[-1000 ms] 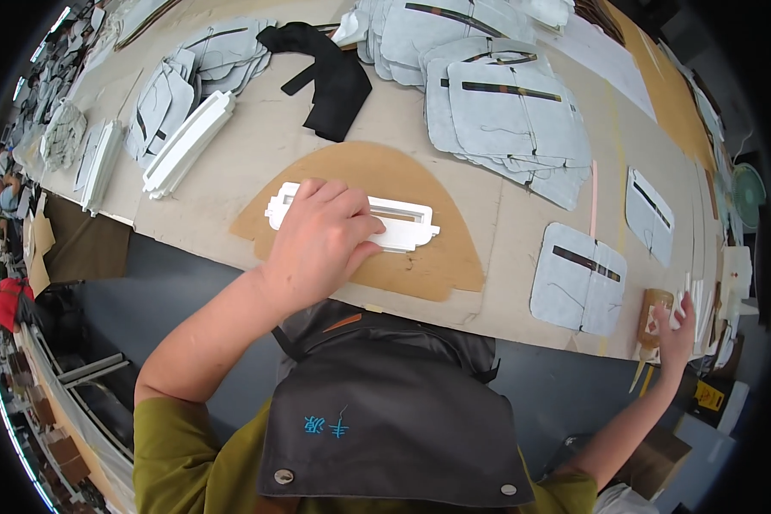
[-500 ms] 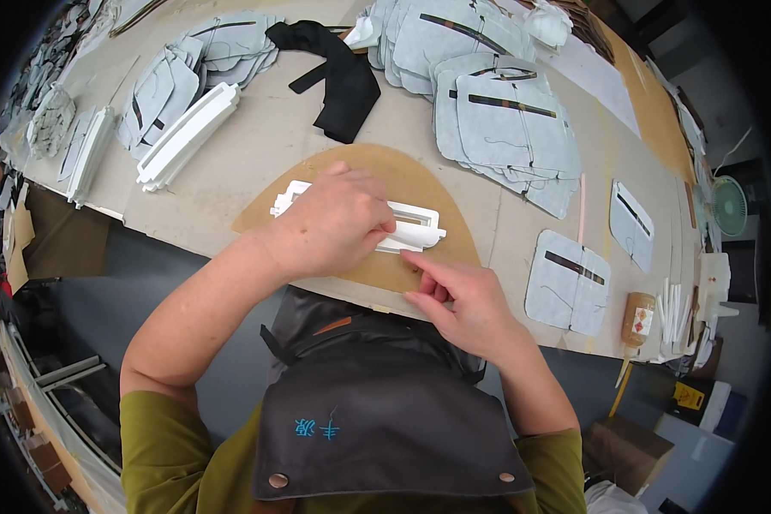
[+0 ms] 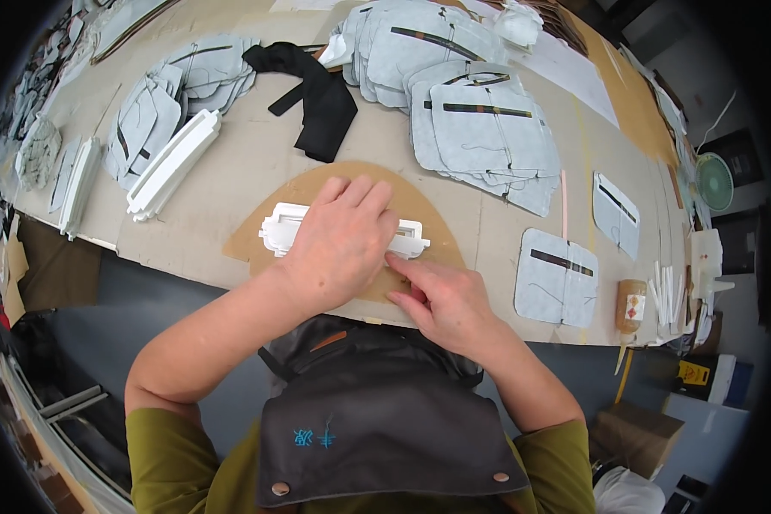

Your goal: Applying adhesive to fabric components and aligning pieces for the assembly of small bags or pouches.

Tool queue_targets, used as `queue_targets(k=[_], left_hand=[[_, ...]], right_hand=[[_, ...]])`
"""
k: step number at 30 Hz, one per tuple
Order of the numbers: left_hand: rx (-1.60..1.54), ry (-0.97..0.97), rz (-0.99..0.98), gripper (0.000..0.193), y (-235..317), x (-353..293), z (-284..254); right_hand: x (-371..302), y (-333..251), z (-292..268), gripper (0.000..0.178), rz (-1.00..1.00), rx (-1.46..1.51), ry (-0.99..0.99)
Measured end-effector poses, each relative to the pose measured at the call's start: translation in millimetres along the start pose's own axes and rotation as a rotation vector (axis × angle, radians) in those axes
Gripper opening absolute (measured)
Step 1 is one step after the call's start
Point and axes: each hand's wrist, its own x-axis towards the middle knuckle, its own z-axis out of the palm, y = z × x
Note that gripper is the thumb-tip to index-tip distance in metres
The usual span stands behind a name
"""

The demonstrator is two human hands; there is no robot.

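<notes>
On a brown rounded board (image 3: 304, 182) lies a white plastic frame (image 3: 276, 230) with a long slot. My left hand (image 3: 343, 236) is closed over its middle, fingers curled, hiding that part. What lies beneath those fingertips cannot be seen. My right hand (image 3: 445, 300) is at the frame's near edge, just right of the left hand. Its index fingertip touches or nearly touches the edge, and the thumb stands apart, lower down. Nothing shows between this thumb and finger.
Stacked white plastic frames (image 3: 173, 164) lie at the left. Beyond the board are a black cloth strip (image 3: 327, 116) and piles of pale grey panels (image 3: 488, 137) with dark slits. A single panel (image 3: 557, 278), a brown glue bottle (image 3: 631, 306) and white strips (image 3: 665, 291) sit at right.
The view has shifted a little. My left hand has turned more upright over the frame, its knuckles now pointing away from me. My right hand stays by the near edge, its index fingertip closer to the left hand.
</notes>
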Motion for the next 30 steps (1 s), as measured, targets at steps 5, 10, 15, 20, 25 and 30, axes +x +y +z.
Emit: queue_targets(k=[5, 10, 15, 20, 25, 30], left_hand=[[-0.211, 0.264, -0.318, 0.012, -31, -4, -22], [-0.932, 0.937, -0.924, 0.011, -141, -98, -51], [-0.668, 1.277, -0.593, 0.01, -153, -113, -148], [-0.037, 0.625, -0.261, 0.011, -60, 12, -166], [-0.431, -0.044, 0.074, 0.009, 34, 125, -86], [-0.644, -0.468, 0.105, 0.009, 101, 176, -40]], right_hand=[[0, 6, 2, 0.039, 0.0, 0.0, 0.008], [6, 3, -3, 0.033, -0.035, -0.049, -0.047], [8, 6, -9, 0.03, -0.041, -0.052, -0.074], [13, 7, -47, 0.03, -0.021, 0.112, 0.173], [-43, 73, -123, 0.042, -0.063, 0.37, 0.871], [-92, 79, -154, 0.046, 0.017, 0.264, 0.573]])
